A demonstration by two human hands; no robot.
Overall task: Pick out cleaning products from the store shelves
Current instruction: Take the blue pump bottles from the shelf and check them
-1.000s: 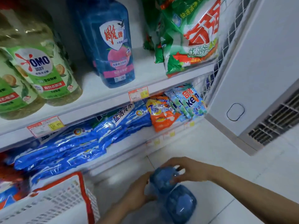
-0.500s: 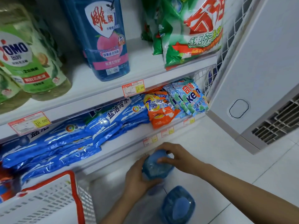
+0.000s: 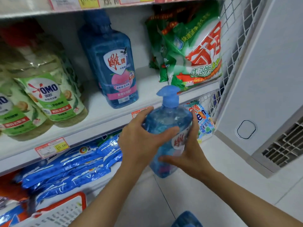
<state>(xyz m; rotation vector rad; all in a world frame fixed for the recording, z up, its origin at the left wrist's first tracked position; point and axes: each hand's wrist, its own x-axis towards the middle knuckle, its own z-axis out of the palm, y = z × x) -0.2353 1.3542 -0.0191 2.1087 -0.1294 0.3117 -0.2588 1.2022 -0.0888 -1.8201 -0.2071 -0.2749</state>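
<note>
I hold a blue pump bottle of dish soap upright in front of the middle shelf edge. My left hand grips its left side, thumb across the front. My right hand wraps the right side and lower body, partly covering the red-and-white label. A matching blue bottle stands on the shelf behind it. The blue cap of another bottle shows on the floor at the bottom edge.
Green OMO bottles stand at left, green detergent bags at right on the same shelf. Blue pouches lie on the lower shelf. A white basket with red rim sits bottom left. A white cabinet stands to the right.
Both hands have lifted the blue pump bottle from the floor up to the middle shelf's height. The view has tilted upward, and the second bottle stays on the floor.
</note>
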